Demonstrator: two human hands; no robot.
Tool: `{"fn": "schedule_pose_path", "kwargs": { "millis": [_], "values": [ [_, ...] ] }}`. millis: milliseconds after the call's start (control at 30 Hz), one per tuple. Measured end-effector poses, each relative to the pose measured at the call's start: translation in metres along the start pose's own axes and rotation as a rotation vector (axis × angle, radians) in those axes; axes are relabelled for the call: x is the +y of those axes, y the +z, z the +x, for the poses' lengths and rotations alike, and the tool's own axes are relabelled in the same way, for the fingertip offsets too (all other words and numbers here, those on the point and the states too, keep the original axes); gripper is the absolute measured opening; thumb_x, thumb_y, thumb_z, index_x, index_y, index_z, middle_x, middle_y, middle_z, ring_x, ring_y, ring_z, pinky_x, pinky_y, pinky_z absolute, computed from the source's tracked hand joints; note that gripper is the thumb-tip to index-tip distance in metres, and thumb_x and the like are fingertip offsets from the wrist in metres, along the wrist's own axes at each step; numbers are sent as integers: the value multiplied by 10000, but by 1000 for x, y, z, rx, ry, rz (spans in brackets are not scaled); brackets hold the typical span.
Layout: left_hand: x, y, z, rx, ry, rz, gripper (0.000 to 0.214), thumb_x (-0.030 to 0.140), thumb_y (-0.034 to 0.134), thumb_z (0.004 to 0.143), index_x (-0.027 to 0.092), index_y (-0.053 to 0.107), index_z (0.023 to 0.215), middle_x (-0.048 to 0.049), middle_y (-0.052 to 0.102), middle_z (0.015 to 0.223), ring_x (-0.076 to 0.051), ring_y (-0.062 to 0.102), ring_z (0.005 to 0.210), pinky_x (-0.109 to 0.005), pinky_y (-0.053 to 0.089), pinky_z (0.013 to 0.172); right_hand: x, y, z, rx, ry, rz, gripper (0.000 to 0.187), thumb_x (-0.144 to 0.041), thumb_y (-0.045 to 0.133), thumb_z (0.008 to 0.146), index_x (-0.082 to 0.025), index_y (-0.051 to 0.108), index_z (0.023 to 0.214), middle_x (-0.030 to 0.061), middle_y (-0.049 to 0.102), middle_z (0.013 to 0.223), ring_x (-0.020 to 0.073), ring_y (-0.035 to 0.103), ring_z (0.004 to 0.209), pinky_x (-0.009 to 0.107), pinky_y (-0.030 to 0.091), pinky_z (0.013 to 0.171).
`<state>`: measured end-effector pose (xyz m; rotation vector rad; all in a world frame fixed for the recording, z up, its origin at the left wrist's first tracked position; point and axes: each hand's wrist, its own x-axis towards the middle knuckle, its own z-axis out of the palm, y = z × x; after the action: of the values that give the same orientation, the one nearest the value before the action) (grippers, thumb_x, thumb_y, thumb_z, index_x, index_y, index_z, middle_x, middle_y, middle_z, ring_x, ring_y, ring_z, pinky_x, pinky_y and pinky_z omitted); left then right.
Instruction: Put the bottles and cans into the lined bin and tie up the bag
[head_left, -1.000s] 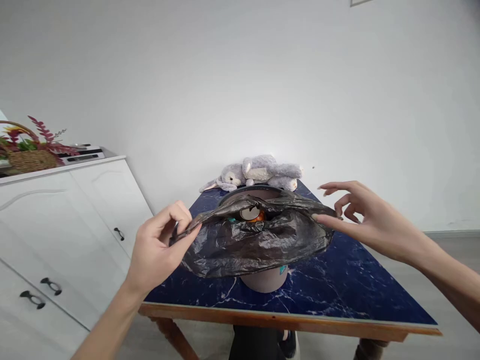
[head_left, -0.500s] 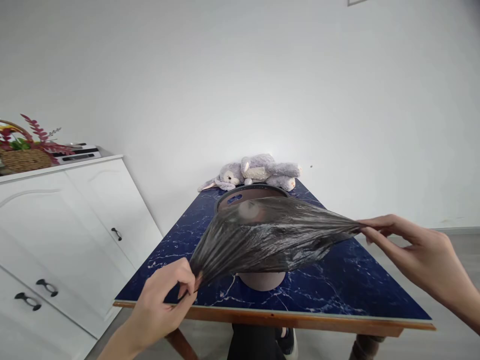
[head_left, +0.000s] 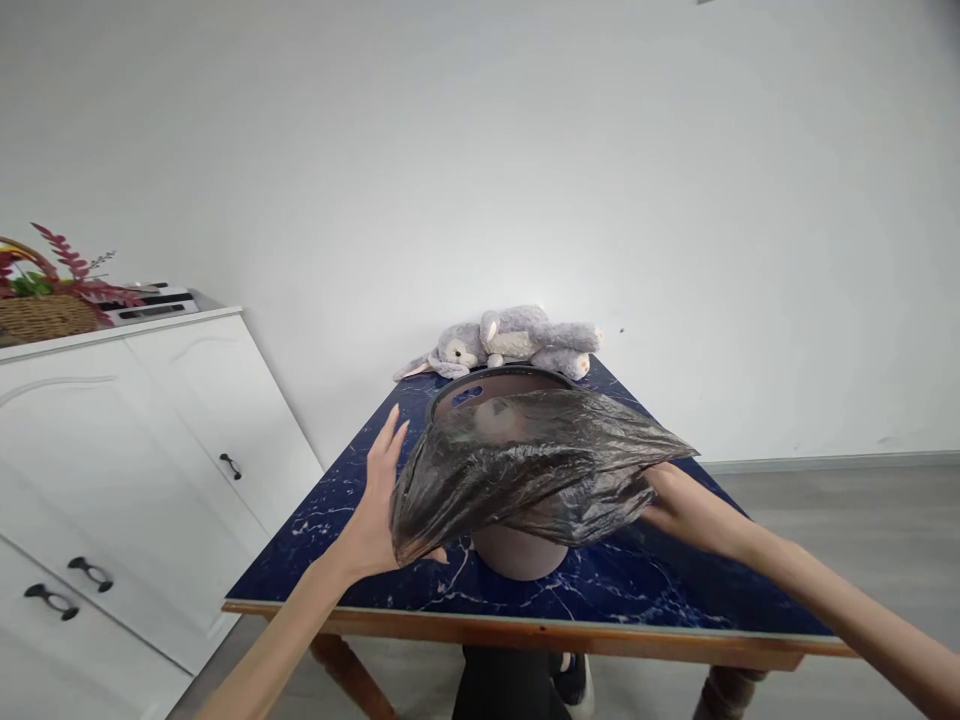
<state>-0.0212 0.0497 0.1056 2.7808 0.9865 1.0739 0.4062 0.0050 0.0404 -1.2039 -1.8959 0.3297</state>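
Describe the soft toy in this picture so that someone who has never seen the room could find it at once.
Start at the dark blue marbled table in the middle of the room. At its far end, against the white wall, the soft toy lies on its side behind the round bin. It is the only grey, furry thing there.
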Motion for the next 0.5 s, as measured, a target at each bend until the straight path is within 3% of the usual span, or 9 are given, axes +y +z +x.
{"fn": "schedule_pose_path", "kwargs": {
  "millis": [100, 200, 267, 333, 400, 500],
  "values": [
    [15, 4, 30, 19, 119, -59, 1394, 942, 721, 639, 440, 0, 1722, -126, -34, 1817, -548, -10, 1634, -776, 141, 1270, -10, 10, 16, -29, 64, 207, 376, -637, 793, 769, -267, 767, 832, 93, 774, 821, 359, 747, 873, 578, 635, 924],
    [33, 4, 51, 3, 149, -77, 1003, 861, 545, 892, 450, 153, 1719, -57, 45, 1825, -486, 13, 1655, -725, 107, 1302, -22, 9, 24, -43, 168, 329, 396, -692, 744, 803, -296, 773, 800, 70, 795, 832, 373, 758, 894, 591, 653, 881],
    [47, 1, 60, 1, 108, -98, 677, 675, 471, 1046, 446, 349, 1671, -20, 179, 1808, -421, 70, 1669, -676, 98, 1323, -35, 5, 29, 32, 177, 370, 443, -731, 668, 866, -310, 800, 913, 66, 816, 942, 372, 760, 1009, 593, 631, 956],
    [60, -2, 65, 56, 56, -193, 490, 551, 445, 1100, 408, 561, 1554, -19, 355, 1749, -365, 163, 1665, -625, 111, 1342, -54, -1, 34, 131, 153, 474, 486, -717, 606, 937, -337, 778, 1186, 60, 796, 1210, 342, 705, 1237, 558, 562, 1097],
    [70, -7, 68, 132, -10, -355, 431, 530, 470, 1101, 344, 698, 1416, -44, 499, 1666, -329, 270, 1640, -569, 161, 1353, -74, -9, 41, 211, 116, 592, 532, -681, 550, 996, -376, 662, 1416, 26, 674, 1480, 294, 586, 1429, 513, 496, 1186],
    [79, -11, 73, 285, -185, -637, 413, 558, 580, 1055, 263, 771, 1271, -92, 644, 1522, -313, 446, 1551, -505, 310, 1318, -96, -21, 54, 290, 65, 696, 517, -661, 490, 1026, -405, 611, 1459, -23, 552, 1618, 274, 485, 1526, 504, 482, 1213]
  ]
}}
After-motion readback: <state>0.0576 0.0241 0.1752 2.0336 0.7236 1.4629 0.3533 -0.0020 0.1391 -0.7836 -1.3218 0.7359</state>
